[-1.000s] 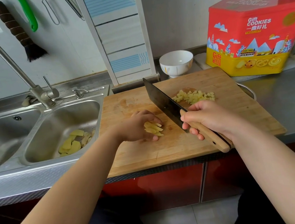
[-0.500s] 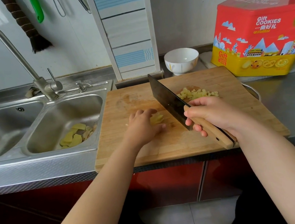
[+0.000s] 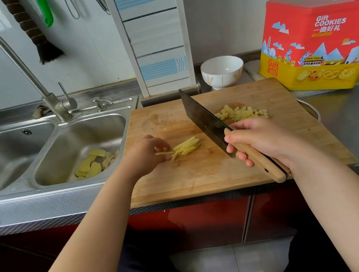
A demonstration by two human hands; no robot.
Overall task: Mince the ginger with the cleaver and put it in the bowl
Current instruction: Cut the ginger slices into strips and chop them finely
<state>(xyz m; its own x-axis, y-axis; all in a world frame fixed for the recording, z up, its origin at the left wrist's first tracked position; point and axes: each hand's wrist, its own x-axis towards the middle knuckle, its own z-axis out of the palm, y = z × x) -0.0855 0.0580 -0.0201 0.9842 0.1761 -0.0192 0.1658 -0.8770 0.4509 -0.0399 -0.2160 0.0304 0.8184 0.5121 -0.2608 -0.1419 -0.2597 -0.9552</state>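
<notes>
While the right hand (image 3: 262, 139) gripped the wooden handle of the cleaver (image 3: 206, 121), its fingers curled round it, the dark blade pointed up and away across the cutting board (image 3: 202, 178). The blade was tilted, and I could not tell if its edge touched the wood. The left hand (image 3: 147, 155) sat on the board just left of the blade, and its fingertips pinched one thin ginger stick (image 3: 164, 153). That stick touched a small pile of ginger strips (image 3: 186, 147), which lay between the two hands. A heap of small ginger cubes (image 3: 241, 112) lay farther back on the board, on the right side of the blade. The white bowl (image 3: 222, 71) stood on the desk (image 3: 353, 119) behind the board, near the wall, and I saw no ginger in it. A big red and yellow cookie tin (image 3: 320, 39) stood to the right of the bowl. To the left of the board was a steel sink (image 3: 79, 136), and some yellow peels (image 3: 94, 164) lay in its right basin.
</notes>
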